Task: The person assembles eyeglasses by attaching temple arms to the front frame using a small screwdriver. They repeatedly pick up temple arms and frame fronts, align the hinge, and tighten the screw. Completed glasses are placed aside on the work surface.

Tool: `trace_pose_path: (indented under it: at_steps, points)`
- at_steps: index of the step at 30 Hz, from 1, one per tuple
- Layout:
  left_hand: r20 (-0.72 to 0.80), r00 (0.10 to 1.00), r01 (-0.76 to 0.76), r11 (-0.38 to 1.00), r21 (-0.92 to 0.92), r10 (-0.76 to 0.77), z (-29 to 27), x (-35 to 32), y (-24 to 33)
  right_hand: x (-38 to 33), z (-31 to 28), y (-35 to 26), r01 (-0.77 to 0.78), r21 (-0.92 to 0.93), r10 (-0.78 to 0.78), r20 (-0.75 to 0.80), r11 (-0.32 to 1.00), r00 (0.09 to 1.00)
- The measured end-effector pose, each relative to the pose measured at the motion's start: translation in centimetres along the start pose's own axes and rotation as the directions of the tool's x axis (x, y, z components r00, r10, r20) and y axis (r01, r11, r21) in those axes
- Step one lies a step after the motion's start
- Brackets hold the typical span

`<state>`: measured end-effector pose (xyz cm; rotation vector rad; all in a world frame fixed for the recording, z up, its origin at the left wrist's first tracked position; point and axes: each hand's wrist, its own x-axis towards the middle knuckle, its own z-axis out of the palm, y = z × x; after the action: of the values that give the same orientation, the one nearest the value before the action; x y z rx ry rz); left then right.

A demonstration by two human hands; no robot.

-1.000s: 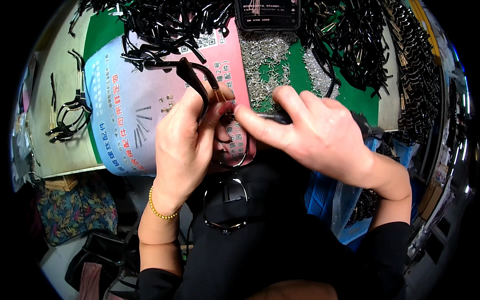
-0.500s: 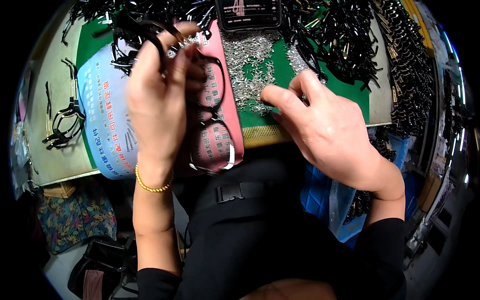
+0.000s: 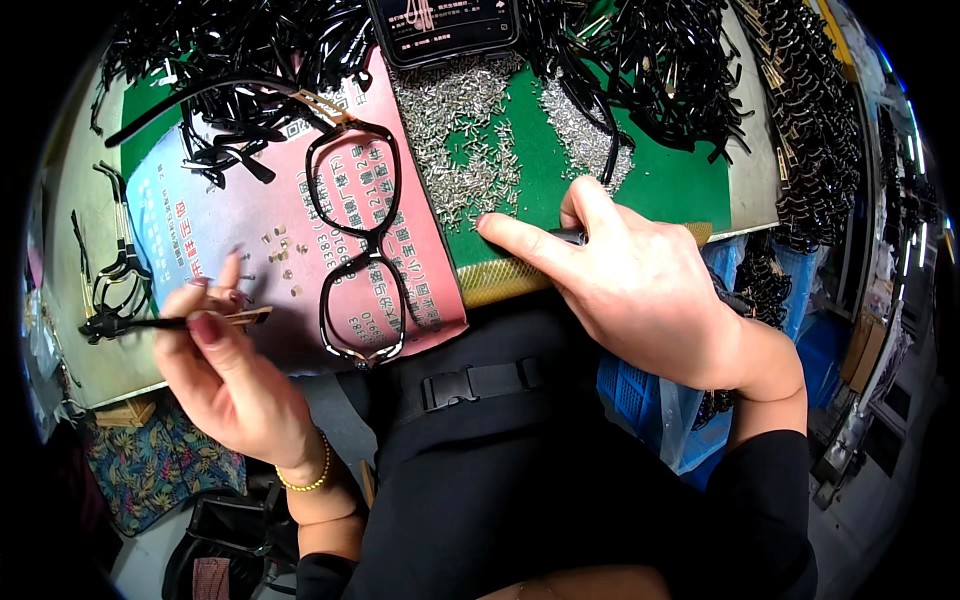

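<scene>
My left hand (image 3: 235,385) is closed round a loose black glasses temple (image 3: 160,323) with a gold-coloured end, held over the near left part of a pink and blue printed sheet. A black eyeglass frame (image 3: 374,243) lies on that sheet, no hand touching it. One temple (image 3: 225,84) extends from its far end toward the upper left. My right hand (image 3: 660,290) stretches its index finger to the near edge of a spread of small silvery screws (image 3: 470,150). The other fingers curl round something dark and rounded (image 3: 571,236), mostly hidden.
Black temples (image 3: 270,45) are heaped at the far left, more at the far right (image 3: 660,80). A phone (image 3: 445,30) stands behind the screws. Finer silvery pieces (image 3: 590,130) form another pile. Tiny gold-coloured parts (image 3: 285,250) dot the sheet (image 3: 440,290); assembled frames (image 3: 120,280) lie left.
My left hand has moved away from the eyeglass frame, down and left, and now holds a loose temple. The frame now lies on the sheet. My right hand has shifted slightly left, index finger straighter.
</scene>
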<state>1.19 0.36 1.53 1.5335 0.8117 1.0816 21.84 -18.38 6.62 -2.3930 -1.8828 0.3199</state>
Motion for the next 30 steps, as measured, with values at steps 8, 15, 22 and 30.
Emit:
trace_pose_path:
  at_steps: [8,15,22,30]
  points:
    - [0.462,0.791,-0.586,0.714,0.382,0.402,-4.3,-1.8,-0.7,0.2,-0.3,-0.6,-0.038,-0.106,0.042,0.033,0.994,0.999]
    - [0.657,0.613,-0.722,0.649,0.241,0.438,-2.5,-3.7,-0.8,0.5,-1.9,0.1,-0.066,0.2,0.051,0.077,0.978,0.996]
    - [0.557,0.786,-0.412,0.899,0.148,0.268,0.3,-2.2,-1.8,1.7,-1.4,-1.8,0.192,0.252,-0.212,0.056,0.949,0.976]
    - [0.565,0.794,-0.37,0.916,0.155,0.225,0.3,-1.9,-0.8,2.4,0.3,-1.5,0.269,0.222,-0.284,0.035,0.937,0.958]
